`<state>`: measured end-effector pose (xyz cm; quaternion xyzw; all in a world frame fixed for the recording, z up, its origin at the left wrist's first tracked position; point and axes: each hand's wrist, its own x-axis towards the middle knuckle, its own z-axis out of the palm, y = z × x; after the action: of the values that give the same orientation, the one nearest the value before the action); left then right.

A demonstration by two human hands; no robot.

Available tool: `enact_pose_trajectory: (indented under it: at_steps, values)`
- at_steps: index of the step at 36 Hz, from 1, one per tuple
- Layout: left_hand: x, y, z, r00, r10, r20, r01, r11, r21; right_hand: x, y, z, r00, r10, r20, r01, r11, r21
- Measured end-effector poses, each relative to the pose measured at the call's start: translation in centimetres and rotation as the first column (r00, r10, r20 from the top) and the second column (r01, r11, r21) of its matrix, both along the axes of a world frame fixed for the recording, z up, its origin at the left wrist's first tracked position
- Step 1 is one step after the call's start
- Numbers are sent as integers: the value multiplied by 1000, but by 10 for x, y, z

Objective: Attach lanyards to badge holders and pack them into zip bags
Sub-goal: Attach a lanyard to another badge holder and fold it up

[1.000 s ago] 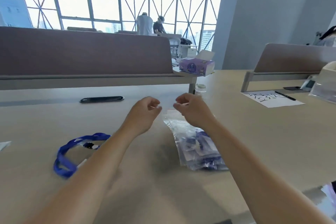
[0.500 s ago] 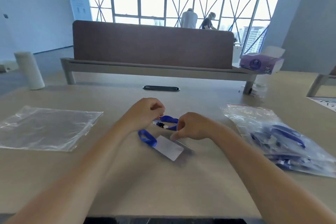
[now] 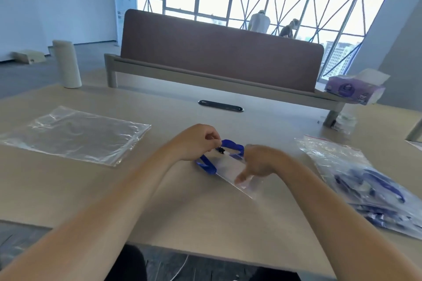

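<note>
A blue lanyard [image 3: 206,165] lies bunched on the table in front of me, its black clip [image 3: 220,149] at the top edge of a clear badge holder [image 3: 230,170]. My left hand [image 3: 196,141] pinches the lanyard at the clip with curled fingers. My right hand [image 3: 258,163] lies on the holder's right side with its fingers reaching down over the plastic. An empty clear zip bag [image 3: 75,134] lies flat at the left. At the right a filled zip bag [image 3: 356,178] holds several blue lanyards and holders.
A brown desk divider [image 3: 219,50] runs across the back of the table, with a black cable slot [image 3: 221,106] in front of it. A white cylinder [image 3: 66,64] stands at the far left, and a purple tissue box [image 3: 355,89] sits at the far right. Two people stand by the windows.
My hands left the filled bag, which was in front of me and now lies at the right. They took up the loose lanyard and holder. My right fingers have spread down over the holder.
</note>
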<state>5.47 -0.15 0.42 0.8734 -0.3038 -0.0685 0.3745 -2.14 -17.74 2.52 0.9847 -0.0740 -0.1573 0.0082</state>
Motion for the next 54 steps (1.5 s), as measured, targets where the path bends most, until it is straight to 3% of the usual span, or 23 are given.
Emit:
enact_pose_trajectory:
  at_steps: [4, 10, 15, 20, 23, 27, 30, 34, 40, 45, 54]
  values:
    - [4, -5, -1, 1000, 30, -11, -30, 1000, 0, 3, -17, 4, 979, -63, 194, 31, 986, 163]
    - [15, -18, 2, 990, 57, -128, -67, 995, -72, 14, -31, 19, 899, -105, 426, -80, 916, 394]
    - [29, -25, 12, 977, 61, -205, -120, 951, -285, 31, -22, 25, 832, -96, 546, -189, 876, 443]
    - [48, -18, 12, 986, 134, -99, -157, 946, -282, 58, -16, 19, 756, -215, 618, -132, 875, 466]
    - [61, -7, 9, 964, 203, -173, -261, 851, -456, 66, -13, 15, 761, -279, 586, 3, 904, 427]
    - [73, 2, -1, 916, 280, -289, -401, 686, -607, 71, 1, 9, 918, -90, 386, -1, 974, 228]
    - [73, 2, -6, 898, 256, -358, -436, 634, -639, 71, 12, -3, 976, 34, 214, -50, 996, 72]
    - [72, 2, -6, 895, 205, -395, -436, 584, -685, 73, 16, -17, 974, 80, 211, -60, 994, -96]
    - [72, 5, -5, 900, 194, -390, -427, 575, -698, 83, 14, -19, 998, 29, 62, -29, 1000, 3]
    - [70, 8, -3, 894, 222, -388, -442, 572, -691, 80, 14, -9, 993, 113, 16, -114, 993, 14]
    - [66, 11, 0, 916, 239, -324, -402, 561, -723, 77, 11, 32, 968, 124, 216, -189, 931, 312]
